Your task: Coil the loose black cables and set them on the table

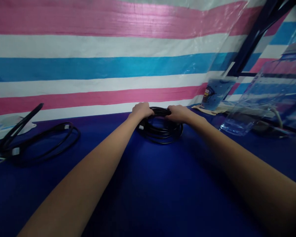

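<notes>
The central black cable [160,133] lies coiled on the blue tabletop [158,184], far strands seemingly bunched.

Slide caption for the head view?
Left hand and right hand grip a coiled black cable at a blue table, striped sheet behind.

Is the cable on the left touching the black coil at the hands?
Apart: the head view plainly shows a stretch of blue tabletop between the left cable and the black coil.

Counter [160,184]: deep blue, sweeping right across the view!
Black coil [162,133]: bang on twelve o'clock, round loops on the blue!
Looser black cable [55,128]: sprawled out at ten o'clock!
Clear container [238,127]: standing at two o'clock!
</notes>
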Available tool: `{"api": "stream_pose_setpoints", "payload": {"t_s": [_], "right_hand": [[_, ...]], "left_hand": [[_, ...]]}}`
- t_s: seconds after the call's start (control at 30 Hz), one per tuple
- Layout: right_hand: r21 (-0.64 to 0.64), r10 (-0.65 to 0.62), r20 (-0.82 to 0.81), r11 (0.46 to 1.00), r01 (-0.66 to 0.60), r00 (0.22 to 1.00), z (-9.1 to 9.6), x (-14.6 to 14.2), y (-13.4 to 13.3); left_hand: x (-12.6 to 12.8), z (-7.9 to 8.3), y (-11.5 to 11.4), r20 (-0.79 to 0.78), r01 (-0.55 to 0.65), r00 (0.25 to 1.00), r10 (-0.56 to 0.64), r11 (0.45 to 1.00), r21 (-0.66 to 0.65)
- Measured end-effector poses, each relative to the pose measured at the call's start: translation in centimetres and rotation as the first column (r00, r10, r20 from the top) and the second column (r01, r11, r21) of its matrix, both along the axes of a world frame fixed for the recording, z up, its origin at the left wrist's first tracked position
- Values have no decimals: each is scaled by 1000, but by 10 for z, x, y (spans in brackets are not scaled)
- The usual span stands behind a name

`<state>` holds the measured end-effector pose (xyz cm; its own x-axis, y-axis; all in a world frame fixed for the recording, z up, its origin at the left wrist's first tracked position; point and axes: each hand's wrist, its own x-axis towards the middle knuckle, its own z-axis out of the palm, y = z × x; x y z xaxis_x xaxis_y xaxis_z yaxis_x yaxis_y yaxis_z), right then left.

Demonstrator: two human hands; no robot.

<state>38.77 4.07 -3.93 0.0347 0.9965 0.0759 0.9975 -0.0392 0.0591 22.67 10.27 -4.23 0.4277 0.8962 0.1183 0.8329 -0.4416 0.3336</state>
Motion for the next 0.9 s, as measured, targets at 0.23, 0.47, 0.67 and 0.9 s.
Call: {"api": "stream_pose_setpoints", "payload": {"t_s": [0.23, 0.47, 0.67, 0.9], "right_hand": [[98, 19, 28, 995, -22, 999, 0, -2, -8], [352, 48, -74, 936, -19, 996, 11, 4, -15], [400, 92, -185, 916, -10, 978, 11, 8, -14], [208, -53, -308, 971, 122, 950, -2, 14, -8]], "left_hand": [[-13, 17, 1, 138, 167, 972, -188, 974, 150], [-18, 27, -1, 364, -5, 931, 31, 997, -72], [-26, 22, 7, 371, -89, 905, 207, 946, -311], [-45, 14, 3, 425, 209, 905, 8, 863, -460]]}}
